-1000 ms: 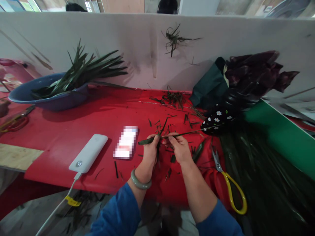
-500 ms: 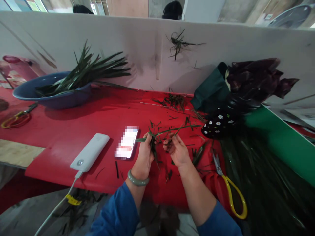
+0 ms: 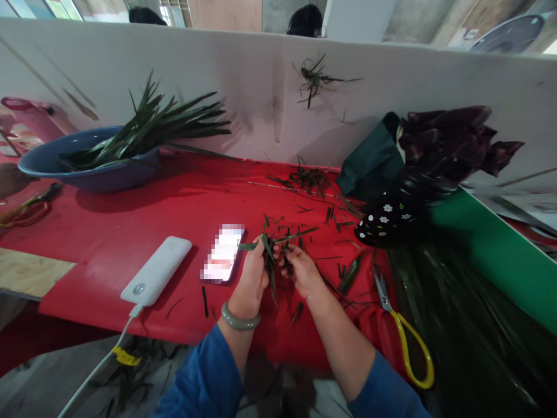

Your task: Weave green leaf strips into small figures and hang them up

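A small woven bundle of green leaf strips (image 3: 268, 255) is pinched in my left hand (image 3: 252, 273), with loose ends sticking out to several sides. My right hand (image 3: 302, 271) is close beside it, its thumb and fingers closed around a leaf strip (image 3: 286, 248) at the bundle's right side. The fingertips partly hide where the strips cross. Leaf scraps (image 3: 331, 217) lie on the red tablecloth (image 3: 174, 203) around both hands. To the left of my left hand lies a phone (image 3: 224, 252) with a blurred screen.
A white power bank (image 3: 156, 271) with a cable lies at left. Yellow-handled scissors (image 3: 407, 337) rest at right beside dark long leaves (image 3: 474, 325). A blue basin (image 3: 91, 174) holds long leaves. Another person's hand (image 3: 15, 181) shows at the far left, near other scissors (image 3: 30, 209).
My right hand has moved left, closer to the bundle in my left hand. Another person's hand has come further into view at the far left edge.
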`<action>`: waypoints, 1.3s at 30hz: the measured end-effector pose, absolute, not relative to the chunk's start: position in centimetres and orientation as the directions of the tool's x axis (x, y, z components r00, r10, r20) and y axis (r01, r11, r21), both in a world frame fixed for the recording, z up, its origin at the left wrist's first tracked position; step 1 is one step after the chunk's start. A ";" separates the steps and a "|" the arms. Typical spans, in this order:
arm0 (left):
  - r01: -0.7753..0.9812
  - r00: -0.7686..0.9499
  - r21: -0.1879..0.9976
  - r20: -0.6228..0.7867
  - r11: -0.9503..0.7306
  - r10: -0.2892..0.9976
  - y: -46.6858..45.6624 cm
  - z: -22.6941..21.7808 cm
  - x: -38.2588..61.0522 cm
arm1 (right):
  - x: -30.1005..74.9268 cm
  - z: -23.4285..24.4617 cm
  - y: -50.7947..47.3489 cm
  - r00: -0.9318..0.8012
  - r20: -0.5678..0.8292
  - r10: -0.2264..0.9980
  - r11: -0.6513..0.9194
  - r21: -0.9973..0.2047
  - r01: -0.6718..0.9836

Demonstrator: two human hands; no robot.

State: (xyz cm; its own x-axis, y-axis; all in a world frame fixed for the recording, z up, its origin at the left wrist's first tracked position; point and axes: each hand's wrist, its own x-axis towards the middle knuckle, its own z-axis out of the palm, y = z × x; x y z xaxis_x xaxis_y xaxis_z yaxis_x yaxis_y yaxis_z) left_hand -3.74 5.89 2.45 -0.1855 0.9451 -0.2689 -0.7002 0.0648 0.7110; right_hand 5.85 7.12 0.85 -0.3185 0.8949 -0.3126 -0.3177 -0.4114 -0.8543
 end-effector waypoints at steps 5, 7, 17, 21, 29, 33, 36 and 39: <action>-0.627 -0.206 0.779 -0.177 0.009 0.962 6.1 1.4 -3.2 | 6.3 1.0 7.5 -0.160 -0.160 0.974 -0.183 -0.973 -0.142; -0.599 -0.197 0.801 -0.157 0.008 0.968 6.2 1.2 -3.2 | 6.7 1.0 7.7 -0.145 -0.108 0.984 -0.118 -0.991 -0.063; -0.522 -0.114 0.847 -0.180 0.095 0.977 5.9 1.5 -3.0 | 8.9 0.0 8.8 -0.242 -0.051 0.969 -0.017 -0.990 0.141; -0.521 -0.075 0.842 -0.213 0.144 0.974 5.9 1.2 -3.1 | 9.2 -0.3 9.2 -0.338 0.006 0.941 0.036 -0.996 0.083; -0.486 -0.076 0.859 -0.222 0.158 0.972 6.0 1.0 -3.0 | 9.4 0.2 9.6 -0.375 0.120 0.919 0.182 -0.974 0.134; -0.438 -0.110 0.880 -0.257 0.185 0.960 6.0 1.4 -3.1 | 9.5 0.0 9.7 -0.380 0.198 0.904 0.285 -0.940 0.187; -0.391 -0.105 0.898 -0.263 0.204 0.959 6.1 1.5 -3.3 | 9.4 0.1 9.7 -0.350 0.240 0.906 0.316 -0.931 0.180; -0.360 -0.083 0.910 -0.251 0.206 0.964 6.1 1.4 -3.3 | 9.3 0.4 9.5 -0.365 0.251 0.897 0.326 -0.932 0.160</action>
